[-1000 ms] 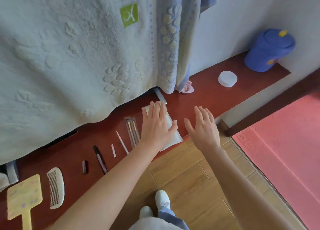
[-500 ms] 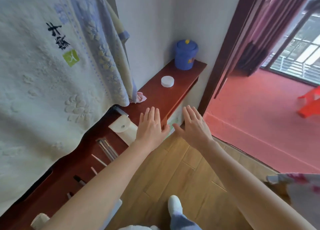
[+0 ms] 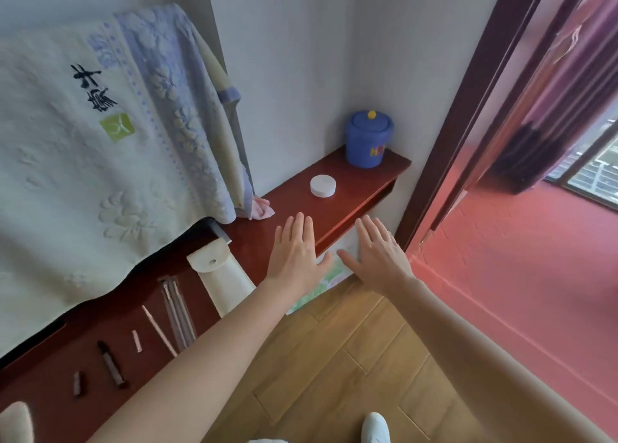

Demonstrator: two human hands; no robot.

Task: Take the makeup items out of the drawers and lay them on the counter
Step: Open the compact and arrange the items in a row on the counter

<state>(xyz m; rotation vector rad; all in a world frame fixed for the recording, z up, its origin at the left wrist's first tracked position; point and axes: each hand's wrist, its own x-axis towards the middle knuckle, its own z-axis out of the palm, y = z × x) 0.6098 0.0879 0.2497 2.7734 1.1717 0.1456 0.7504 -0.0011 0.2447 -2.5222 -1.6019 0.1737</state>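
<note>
Hands: my left hand (image 3: 296,258) and right hand (image 3: 381,258) flat, each grip spread apart, holding nothing | makeup items: pouch (image 3: 222,280), brushes (image 3: 177,312) and pencil (image 3: 112,365) lie on the bench (image 3: 361,178) | step: I judge next drawer is below bench edge; reach low, pull evenly.

Home: draped towel (image 3: 100,175), curtained doorway (image 3: 551,91)

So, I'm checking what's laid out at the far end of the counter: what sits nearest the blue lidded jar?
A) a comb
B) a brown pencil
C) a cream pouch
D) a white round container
D: the white round container lies on the counter just in front of the blue lidded jar, nearer than anything else.
</note>
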